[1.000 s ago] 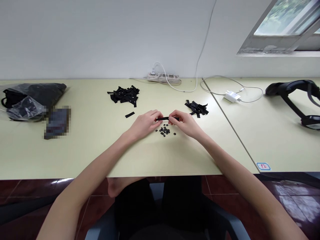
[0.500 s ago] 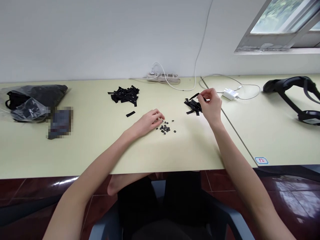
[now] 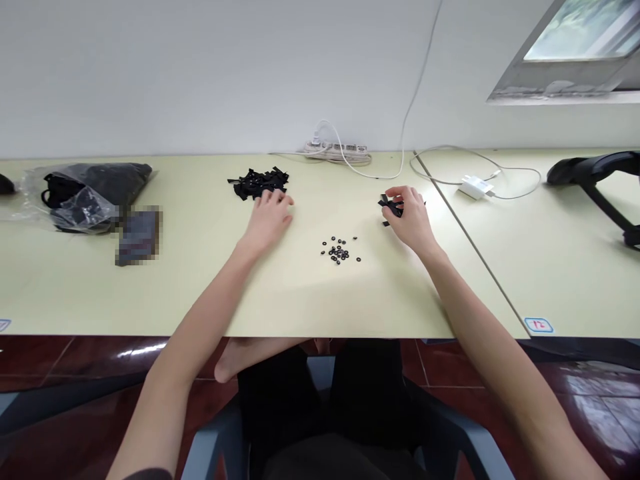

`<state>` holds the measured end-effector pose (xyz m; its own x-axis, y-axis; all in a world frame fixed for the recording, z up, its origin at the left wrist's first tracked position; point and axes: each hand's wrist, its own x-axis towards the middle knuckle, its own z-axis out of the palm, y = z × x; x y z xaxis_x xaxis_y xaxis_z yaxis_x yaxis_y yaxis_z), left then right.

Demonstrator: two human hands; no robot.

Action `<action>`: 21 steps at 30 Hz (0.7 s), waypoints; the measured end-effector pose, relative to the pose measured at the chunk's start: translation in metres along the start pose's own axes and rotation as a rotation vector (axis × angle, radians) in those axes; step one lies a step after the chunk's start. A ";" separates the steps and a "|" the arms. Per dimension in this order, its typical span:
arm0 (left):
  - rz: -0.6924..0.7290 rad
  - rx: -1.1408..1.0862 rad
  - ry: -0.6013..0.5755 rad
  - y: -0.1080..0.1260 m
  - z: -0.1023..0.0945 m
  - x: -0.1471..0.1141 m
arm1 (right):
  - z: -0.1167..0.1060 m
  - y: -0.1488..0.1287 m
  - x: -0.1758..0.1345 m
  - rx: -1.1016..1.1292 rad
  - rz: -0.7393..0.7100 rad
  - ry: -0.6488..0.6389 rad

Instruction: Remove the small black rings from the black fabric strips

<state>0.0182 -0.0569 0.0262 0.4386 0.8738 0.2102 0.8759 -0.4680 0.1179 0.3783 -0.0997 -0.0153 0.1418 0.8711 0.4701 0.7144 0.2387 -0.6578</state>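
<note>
My left hand (image 3: 267, 221) is open, palm down with fingers spread, at the near edge of the larger pile of black strips (image 3: 257, 181). No strip shows in its fingers, though the palm side is hidden. On the right, my right hand (image 3: 409, 219) reaches over a smaller pile of black strips (image 3: 395, 208). Its thumb and fingers are apart and curved around the strips, and the hand covers part of that pile. Between the hands lies a loose cluster of small black rings (image 3: 340, 253), touched by neither hand.
A clear plastic bag with black contents (image 3: 95, 197) and a blurred dark object (image 3: 139, 237) lie at left. By the wall sits a power strip (image 3: 337, 151) with white cables. A white charger (image 3: 475, 187) and a black headset (image 3: 595, 183) are at right, past the table seam.
My left hand has left the rings and moved up and left, to the lone strip's place. My right hand has lowered onto the smaller pile; its raised strip no longer shows. The view shifted slightly.
</note>
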 end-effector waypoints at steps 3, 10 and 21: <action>-0.202 0.086 -0.122 -0.028 -0.011 -0.004 | 0.004 -0.009 -0.003 0.028 -0.010 -0.013; -0.126 -0.118 -0.081 -0.054 0.002 -0.003 | 0.010 -0.026 -0.009 0.070 -0.076 -0.065; -0.023 -0.402 0.230 -0.018 0.014 0.004 | 0.013 -0.050 -0.021 0.135 -0.157 -0.170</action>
<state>0.0065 -0.0432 0.0111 0.3242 0.8535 0.4079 0.7169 -0.5031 0.4827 0.3304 -0.1242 0.0005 -0.0888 0.8756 0.4748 0.6195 0.4218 -0.6621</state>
